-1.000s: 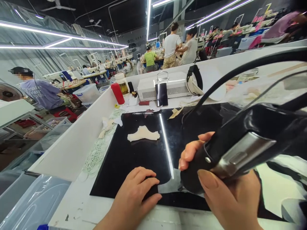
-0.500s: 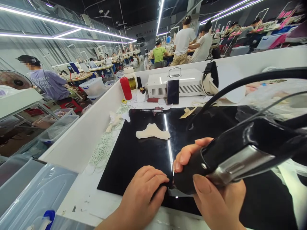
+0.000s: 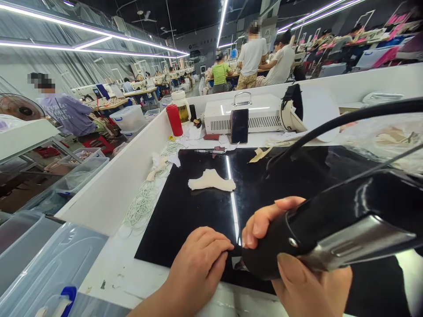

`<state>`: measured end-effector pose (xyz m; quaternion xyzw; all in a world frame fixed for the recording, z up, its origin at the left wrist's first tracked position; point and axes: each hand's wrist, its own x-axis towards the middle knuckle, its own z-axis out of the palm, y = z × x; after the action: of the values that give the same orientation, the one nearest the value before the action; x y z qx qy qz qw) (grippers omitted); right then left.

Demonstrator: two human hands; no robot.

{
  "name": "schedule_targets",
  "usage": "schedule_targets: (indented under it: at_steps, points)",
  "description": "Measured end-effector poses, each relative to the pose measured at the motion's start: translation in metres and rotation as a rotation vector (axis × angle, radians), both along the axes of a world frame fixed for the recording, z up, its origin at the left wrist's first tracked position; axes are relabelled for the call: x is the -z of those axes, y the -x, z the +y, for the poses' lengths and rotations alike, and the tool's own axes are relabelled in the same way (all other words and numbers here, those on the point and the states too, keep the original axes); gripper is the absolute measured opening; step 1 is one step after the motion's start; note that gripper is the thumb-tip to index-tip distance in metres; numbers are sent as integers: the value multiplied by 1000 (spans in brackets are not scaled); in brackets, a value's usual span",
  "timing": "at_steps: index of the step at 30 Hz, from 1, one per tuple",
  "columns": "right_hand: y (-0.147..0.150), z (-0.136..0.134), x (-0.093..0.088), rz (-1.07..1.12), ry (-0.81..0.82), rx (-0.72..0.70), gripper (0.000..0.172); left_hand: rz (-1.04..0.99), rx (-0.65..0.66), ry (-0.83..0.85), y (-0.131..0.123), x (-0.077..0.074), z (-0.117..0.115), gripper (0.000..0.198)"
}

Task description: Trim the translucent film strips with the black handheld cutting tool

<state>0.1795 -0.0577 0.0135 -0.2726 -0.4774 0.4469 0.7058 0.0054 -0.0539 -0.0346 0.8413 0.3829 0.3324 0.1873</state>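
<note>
My right hand (image 3: pixel 307 277) is wrapped round a black hand tool (image 3: pixel 350 220) with a long silver plate on its side; what kind of tool it is I cannot tell. Its dark, rounded front end points left and down, with a small shiny piece at the tip. My left hand (image 3: pixel 198 259) rests at the near edge of a glossy black sheet (image 3: pixel 168 220), thumb against the curled fingers. Anything between them is hidden. The tool's tip is just right of the left fingertips. A cream cut-out piece (image 3: pixel 211 180) lies flat on the sheet beyond both hands.
A black cable (image 3: pixel 330 127) arches over the right side. Behind the sheet stand a phone (image 3: pixel 239 126), a white slotted box (image 3: pixel 261 112) and a red cup (image 3: pixel 174 120). Green cord (image 3: pixel 142 204) lies tangled along the left wall. Several people work at tables further back.
My right hand and the tool have moved a little right and down, away from my left fingers. The left thumb has come closer against its fingers. The cream piece lies still.
</note>
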Motion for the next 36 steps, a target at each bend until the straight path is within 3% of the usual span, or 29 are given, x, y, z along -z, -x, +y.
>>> schedule_targets:
  at_steps: [6,13,17,21,25,36]
  points:
    - [5,1,-2,4,-6,15,31,18,8,-7,1,1,-1,25]
    - [-24,3,-33,-131,4,116,59,127,91,-75,6,-3,-3,32]
    - [-44,9,-44,-237,-49,244,49,172,220,10,7,-13,14,29]
    - [-51,16,-40,-215,-110,271,32,203,422,26,-1,-24,43,19]
    - [-50,20,-31,-180,-133,212,46,227,577,123,-12,-27,65,45]
    - [-23,24,-20,15,-130,264,44,284,655,315,-16,-24,76,72]
